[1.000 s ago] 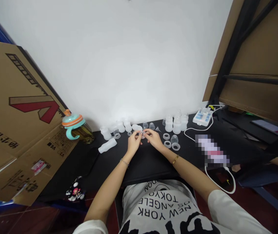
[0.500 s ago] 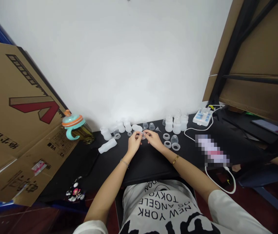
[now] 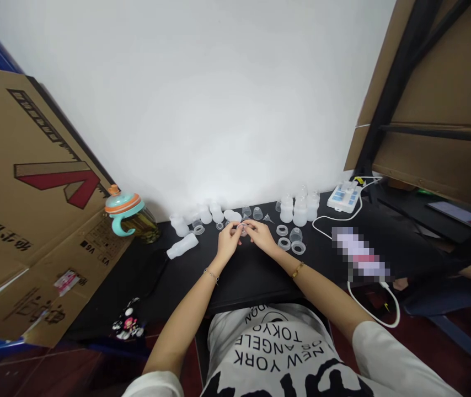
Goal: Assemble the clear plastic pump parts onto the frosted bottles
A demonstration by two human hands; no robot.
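My left hand (image 3: 228,241) and my right hand (image 3: 261,236) meet above the black table, fingers closed from both sides on a small translucent bottle collar ring (image 3: 242,225). Fingertips cover much of it, so its details are hidden. Just behind my hands are a white bottle part (image 3: 232,215), clear caps (image 3: 257,213) and a small clear nipple (image 3: 268,218). To the right of my right hand lie several loose collar rings (image 3: 284,243) and a clear cap (image 3: 296,234). A white bottle (image 3: 182,246) lies on its side left of my left hand.
Assembled baby bottles (image 3: 300,212) stand at the back right, and open white bottles (image 3: 204,214) at the back left. A teal-lidded jug (image 3: 126,215) is by the cardboard (image 3: 49,220). At right are a power strip (image 3: 343,197), a white cable (image 3: 359,209) and a blurred-out device (image 3: 362,253).
Both hands stay in nearly the same place with the ring between them; the fingers have shifted slightly around it. Nothing on the table has visibly moved.
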